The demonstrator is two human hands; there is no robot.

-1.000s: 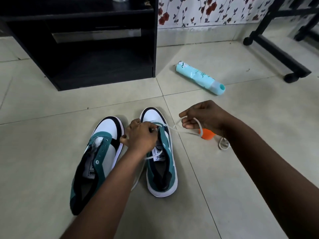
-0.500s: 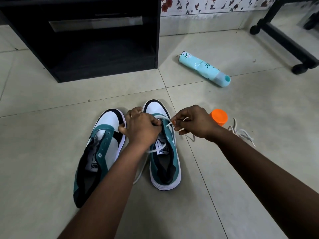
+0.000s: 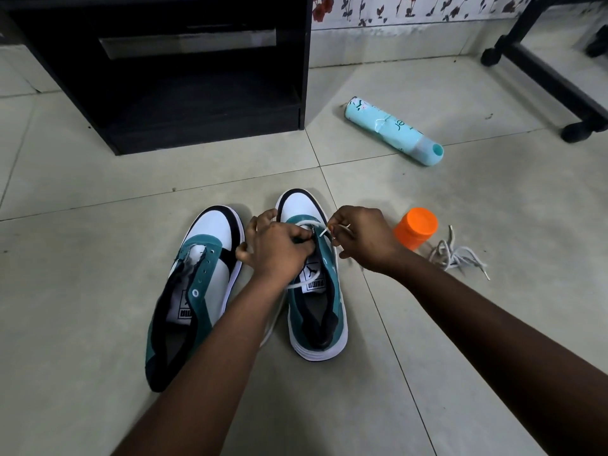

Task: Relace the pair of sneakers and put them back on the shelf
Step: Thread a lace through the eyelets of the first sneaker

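Lace work has tightened up since a second ago: my right hand, which was drawn out to the side with a long loop of lace, has come back in against the right shoe, and the slack it held is gone. I read that as one pass pulled through. That hand now pinches the lace tip by the front eyelets, while my left hand grips the shoe's green upper, fingers curled round it to hold it steady.

The left shoe lies just beside it on the floor, its eyelets bare. A second lace sits in a heap next to an orange cap, and a pale blue bottle lies further off. The black shelf stands beyond the toes. By my judgement only the lowest rows are threaded, so most of the job remains.
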